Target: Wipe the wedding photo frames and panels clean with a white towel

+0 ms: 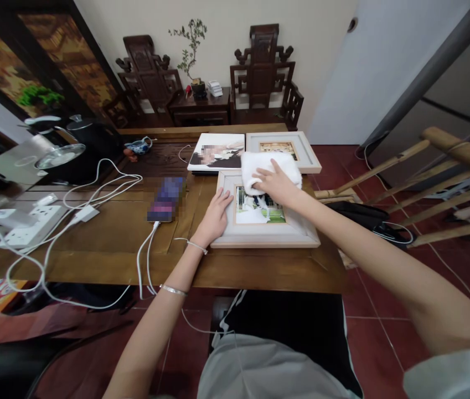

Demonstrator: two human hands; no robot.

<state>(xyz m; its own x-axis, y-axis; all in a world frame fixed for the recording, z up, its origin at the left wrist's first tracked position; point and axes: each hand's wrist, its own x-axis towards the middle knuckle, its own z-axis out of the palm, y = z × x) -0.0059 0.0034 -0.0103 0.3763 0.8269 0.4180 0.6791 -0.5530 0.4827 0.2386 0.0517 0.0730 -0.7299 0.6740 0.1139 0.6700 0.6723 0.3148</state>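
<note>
A white-framed photo [297,235] lies flat on the wooden table [106,244] in front of me. My left hand [215,217] rests flat on the frame's left edge, fingers stretched out. My right hand [277,183] presses down on a folded white cloth [255,163] that lies over the top of the picture glass. Behind it lie a second white frame [307,152] and a frameless photo print [217,152].
A phone [167,199] on a white charging cable lies left of the frame. White power strips [27,227] with several cables sit at the far left, near a kettle [91,136]. Carved dark chairs [263,77] stand behind the table; bamboo poles [446,166] lean at the right.
</note>
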